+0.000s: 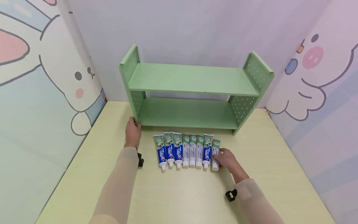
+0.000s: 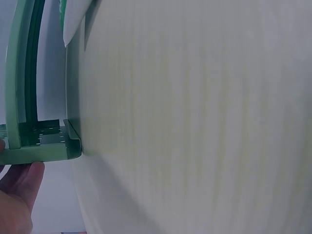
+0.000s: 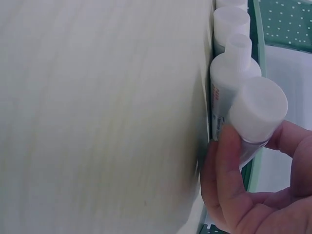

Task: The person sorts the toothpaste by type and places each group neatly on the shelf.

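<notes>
A green two-tier shelf (image 1: 193, 79) stands at the back of the table. Its left side panel, low at the front edge, is gripped by my left hand (image 1: 132, 133), with fingers (image 2: 31, 183) on the outer side in the left wrist view. My right hand (image 1: 228, 160) pinches the white-and-green toothpaste tube (image 1: 215, 149) at the right end of a row. In the right wrist view its white cap (image 3: 261, 105) sits higher than the caps beside it. Left of it lies a blue-and-green toothpaste tube (image 1: 207, 151), cap toward me.
More toothpaste tubes lie side by side in front of the shelf: a white one (image 1: 192, 151) among several, and blue ones such as the leftmost tube (image 1: 160, 151). The pale wooden table (image 1: 179, 196) meets cartoon-printed walls (image 1: 195, 31) at the back and sides.
</notes>
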{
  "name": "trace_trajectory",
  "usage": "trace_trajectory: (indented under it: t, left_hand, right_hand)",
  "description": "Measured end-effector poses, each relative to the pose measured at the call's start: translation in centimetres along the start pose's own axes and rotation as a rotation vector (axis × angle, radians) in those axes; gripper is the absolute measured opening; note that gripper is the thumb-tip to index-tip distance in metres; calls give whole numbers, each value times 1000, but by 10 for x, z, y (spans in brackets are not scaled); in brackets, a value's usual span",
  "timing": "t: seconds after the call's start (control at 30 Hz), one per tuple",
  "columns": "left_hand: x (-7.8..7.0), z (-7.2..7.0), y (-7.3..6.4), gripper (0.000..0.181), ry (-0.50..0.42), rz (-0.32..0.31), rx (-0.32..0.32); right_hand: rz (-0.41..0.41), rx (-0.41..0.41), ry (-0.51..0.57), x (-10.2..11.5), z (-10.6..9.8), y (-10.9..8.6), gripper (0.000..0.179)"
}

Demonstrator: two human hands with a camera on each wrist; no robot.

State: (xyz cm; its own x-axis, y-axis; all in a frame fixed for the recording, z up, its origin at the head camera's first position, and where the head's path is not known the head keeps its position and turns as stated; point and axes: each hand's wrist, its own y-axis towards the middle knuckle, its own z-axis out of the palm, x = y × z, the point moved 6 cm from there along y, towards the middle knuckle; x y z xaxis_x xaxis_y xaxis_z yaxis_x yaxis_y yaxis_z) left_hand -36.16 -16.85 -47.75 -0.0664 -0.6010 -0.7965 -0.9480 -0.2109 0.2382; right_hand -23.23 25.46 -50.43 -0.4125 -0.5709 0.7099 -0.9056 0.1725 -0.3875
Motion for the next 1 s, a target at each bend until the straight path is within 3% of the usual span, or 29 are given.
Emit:
trace_trajectory:
  t: [0.37, 1.0]
  left_hand:
    - [1, 1, -1, 27, 11, 1, 8]
    - [-5, -1, -4, 28, 19, -19, 23]
  right_hand:
    - [-25, 24, 53, -1, -2, 1, 58]
    - [-54, -25, 139, 9, -17, -13, 64]
